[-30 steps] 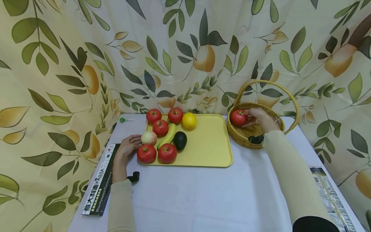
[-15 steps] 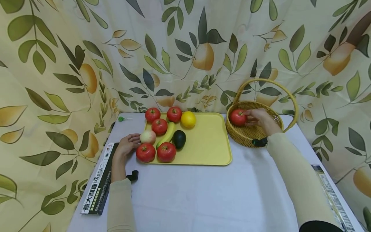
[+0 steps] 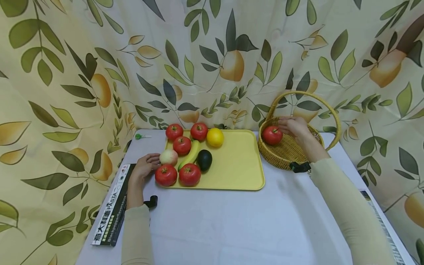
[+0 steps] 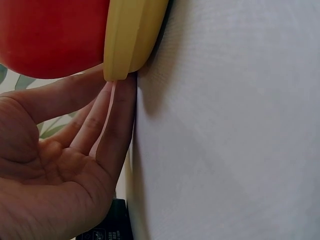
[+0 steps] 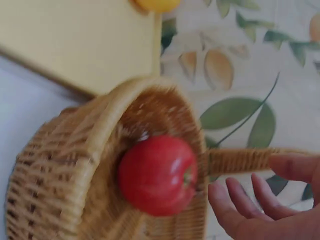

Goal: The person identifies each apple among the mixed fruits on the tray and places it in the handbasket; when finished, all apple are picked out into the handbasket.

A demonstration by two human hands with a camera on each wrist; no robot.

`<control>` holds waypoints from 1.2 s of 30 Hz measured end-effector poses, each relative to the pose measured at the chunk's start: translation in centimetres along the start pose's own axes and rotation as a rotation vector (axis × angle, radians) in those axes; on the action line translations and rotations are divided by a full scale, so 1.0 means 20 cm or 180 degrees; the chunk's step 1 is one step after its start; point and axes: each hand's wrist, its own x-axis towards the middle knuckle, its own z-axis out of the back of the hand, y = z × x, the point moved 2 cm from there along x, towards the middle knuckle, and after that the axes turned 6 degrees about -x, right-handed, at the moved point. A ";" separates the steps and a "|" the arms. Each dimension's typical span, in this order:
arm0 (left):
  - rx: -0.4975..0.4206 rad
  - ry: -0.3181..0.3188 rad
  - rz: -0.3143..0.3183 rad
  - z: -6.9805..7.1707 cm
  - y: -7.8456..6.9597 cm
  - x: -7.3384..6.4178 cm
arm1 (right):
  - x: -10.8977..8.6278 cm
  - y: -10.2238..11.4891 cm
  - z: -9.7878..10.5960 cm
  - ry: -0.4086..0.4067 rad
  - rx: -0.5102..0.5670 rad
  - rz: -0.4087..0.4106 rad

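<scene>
Apple (image 3: 271, 136) is cradled by the basket (image 3: 274, 159); right hand (image 3: 294, 127) is poised above, fingers parted, empty; left hand (image 3: 145, 167) relaxed leftward; release seems done, withdrawal needed.

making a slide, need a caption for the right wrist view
Right hand apart from the red fruit inside the wicker basket.

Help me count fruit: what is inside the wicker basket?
One red apple shows in the wicker basket, at the side nearer the tray. In the head view, the right hand hides part of the interior; the spot beneath the apple is covered.
</scene>
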 end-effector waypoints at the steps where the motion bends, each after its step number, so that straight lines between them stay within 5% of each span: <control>1: 0.0004 -0.0001 -0.0009 0.00 0.00 0.00 | -0.01 0.02 -0.01 0.0025 0.0016 0.0032; 11: -0.0040 0.0017 -0.0026 0.00 0.00 -0.01 | -0.11 0.12 -0.12 0.0161 -0.0050 0.0195; 18: 0.0007 0.0082 -0.0082 0.01 0.01 0.01 | -0.19 0.16 -0.21 0.0289 -0.0423 0.0379; 27: -0.0134 0.0113 0.0020 0.00 -0.08 -0.05 | -0.27 0.22 -0.37 0.0581 -0.0338 0.0484; 36: -0.0003 0.0073 -0.0157 0.02 0.00 0.02 | -0.33 0.20 -0.55 0.1006 -0.0026 0.0573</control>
